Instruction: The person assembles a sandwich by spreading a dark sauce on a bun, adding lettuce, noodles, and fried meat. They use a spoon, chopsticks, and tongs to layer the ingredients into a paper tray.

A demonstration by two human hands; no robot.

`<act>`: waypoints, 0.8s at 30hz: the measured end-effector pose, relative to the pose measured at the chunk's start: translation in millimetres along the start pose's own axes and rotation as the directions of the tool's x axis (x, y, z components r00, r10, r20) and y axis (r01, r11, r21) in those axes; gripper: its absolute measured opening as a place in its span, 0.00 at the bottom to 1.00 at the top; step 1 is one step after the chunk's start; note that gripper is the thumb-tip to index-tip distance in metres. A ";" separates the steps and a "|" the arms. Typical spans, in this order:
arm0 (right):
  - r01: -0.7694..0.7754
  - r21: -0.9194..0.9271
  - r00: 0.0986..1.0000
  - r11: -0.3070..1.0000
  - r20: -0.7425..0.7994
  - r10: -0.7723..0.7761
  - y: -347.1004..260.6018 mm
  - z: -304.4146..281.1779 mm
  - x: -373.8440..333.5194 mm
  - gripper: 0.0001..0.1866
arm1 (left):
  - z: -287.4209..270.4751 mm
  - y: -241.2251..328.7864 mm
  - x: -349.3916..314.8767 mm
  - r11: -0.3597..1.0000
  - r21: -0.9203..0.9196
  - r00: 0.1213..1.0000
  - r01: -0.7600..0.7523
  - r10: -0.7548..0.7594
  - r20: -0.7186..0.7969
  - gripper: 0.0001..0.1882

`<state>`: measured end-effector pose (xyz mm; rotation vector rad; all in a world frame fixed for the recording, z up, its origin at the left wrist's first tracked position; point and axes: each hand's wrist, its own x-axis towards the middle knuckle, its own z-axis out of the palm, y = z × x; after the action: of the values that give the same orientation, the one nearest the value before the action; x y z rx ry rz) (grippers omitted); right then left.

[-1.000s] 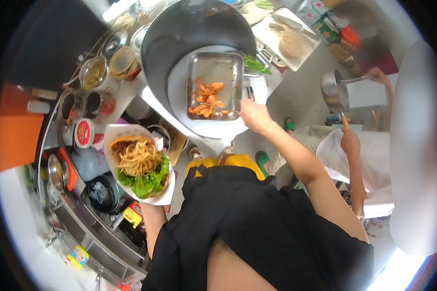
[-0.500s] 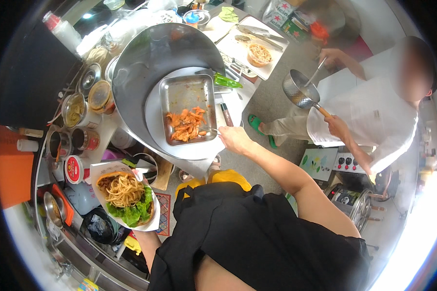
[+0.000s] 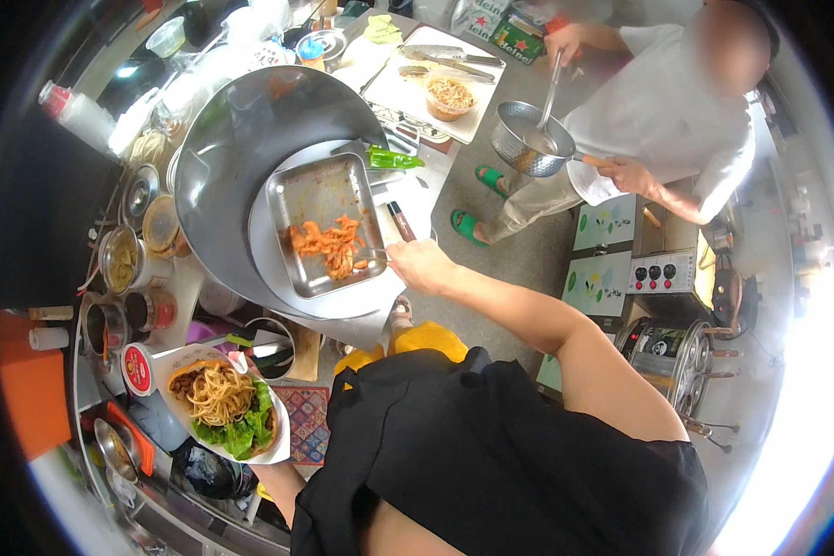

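The left hand is holding the paper sleeve from beneath, most fingers hidden; the bun inside is already carrying noodles and lettuce. The right hand is gripping a metal utensil — its tip is reaching the orange food, which is lying heaped in the tray, with none showing on the bun.

Beside the right fingers, the tray is smooth, shiny metal; farther left of them, the curved shield is glossy dark metal; lower left, the holder is white paper; upper right, the saucepan is dimpled metal.
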<state>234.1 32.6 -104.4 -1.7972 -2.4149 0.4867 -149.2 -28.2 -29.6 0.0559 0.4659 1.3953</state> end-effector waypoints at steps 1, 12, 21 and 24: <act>-0.025 0.005 1.000 1.000 -0.010 0.025 -0.5 -10.7 -2.4 0.12 | -1.1 0.3 -0.3 1.000 0.000 1.000 -0.001 0.001 0.000 0.36; -0.137 -0.018 0.990 0.990 0.030 0.137 11.6 40.0 -0.6 0.09 | 1.3 -1.7 6.6 1.000 -0.019 0.996 0.015 -0.014 0.092 0.38; -0.018 -0.185 0.996 0.983 0.078 0.033 -7.2 -19.4 -29.8 0.12 | 18.3 -4.7 -0.1 0.999 -0.049 0.991 -0.007 0.000 -0.131 0.30; -0.020 -0.180 0.989 0.983 0.140 0.046 -5.4 0.5 -17.6 0.11 | 33.1 -11.2 -2.8 0.999 -0.050 0.999 0.011 -0.013 -0.036 0.30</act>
<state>234.3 14.4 -101.2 -1.9377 -2.6043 0.4289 -127.6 -25.2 -2.2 -0.0130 0.4607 1.3976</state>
